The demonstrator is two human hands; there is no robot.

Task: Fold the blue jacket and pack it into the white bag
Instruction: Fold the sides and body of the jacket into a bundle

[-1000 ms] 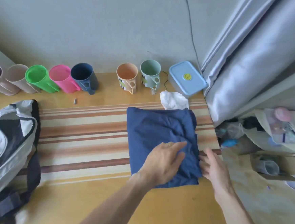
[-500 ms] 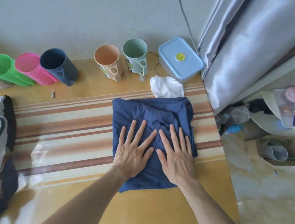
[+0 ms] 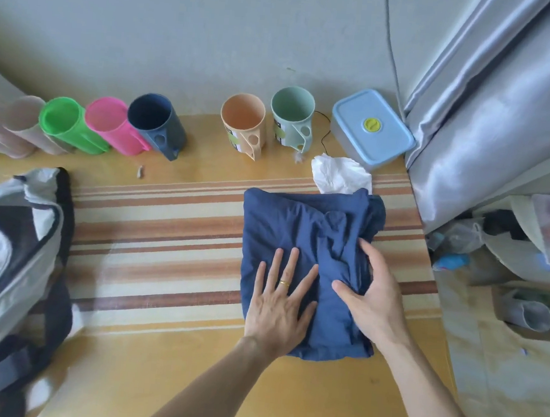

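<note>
The blue jacket lies folded into a rough rectangle on the striped mat, right of centre. My left hand rests flat on its near half, fingers spread, a gold ring on one finger. My right hand curls over the jacket's right side, thumb and fingers pinching a bunched fold. The white bag, white with dark trim and straps, lies open at the far left edge of the table, well away from both hands.
A row of plastic mugs lines the back wall. A light blue lidded box and a crumpled white tissue sit behind the jacket. A grey curtain hangs at the right, with clutter on the floor beyond the table edge.
Both hands were pressed flat on the jacket half a second ago. My right hand has since shifted right and closed on a fold; my left hand stays flat.
</note>
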